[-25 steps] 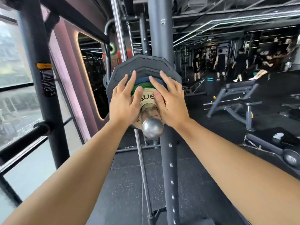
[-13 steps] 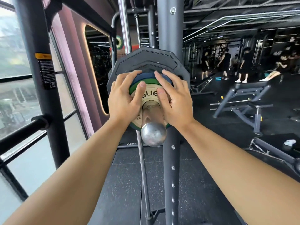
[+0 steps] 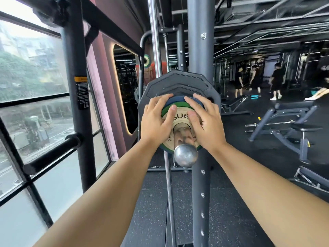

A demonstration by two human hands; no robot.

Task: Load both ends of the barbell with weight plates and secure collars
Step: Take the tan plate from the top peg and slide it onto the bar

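Pressing flat against the stack of plates on the near end of the barbell sleeve [image 3: 185,139]: left hand [image 3: 156,122] on the left side, right hand [image 3: 207,124] on the right side, both with fingers spread wide and laid on the plates, palms against the plate faces, gripping nothing closed. Left thumb resting on the pale tan plate [image 3: 180,116], the outermost one, with part of a printed word visible between the two thumbs. Behind it a thin green plate [image 3: 169,108], then a blue plate [image 3: 178,100], each showing only as a rim above the fingers. Furthest back a large black plate [image 3: 178,82] with angular edges, much wider than the others, fingertips of both hands reaching onto its face. All plates sitting together on the sleeve, touching one another as far as can be seen. Polished round end of the sleeve sticking out toward the camera, just below the hands, bare. Grey rack upright [image 3: 200,41] standing right behind the plates, with holes along its lower part. Large window [image 3: 32,86] at the left, dark rubber floor [image 3: 154,211] below, an adjustable bench [image 3: 288,122] well apart at the right.
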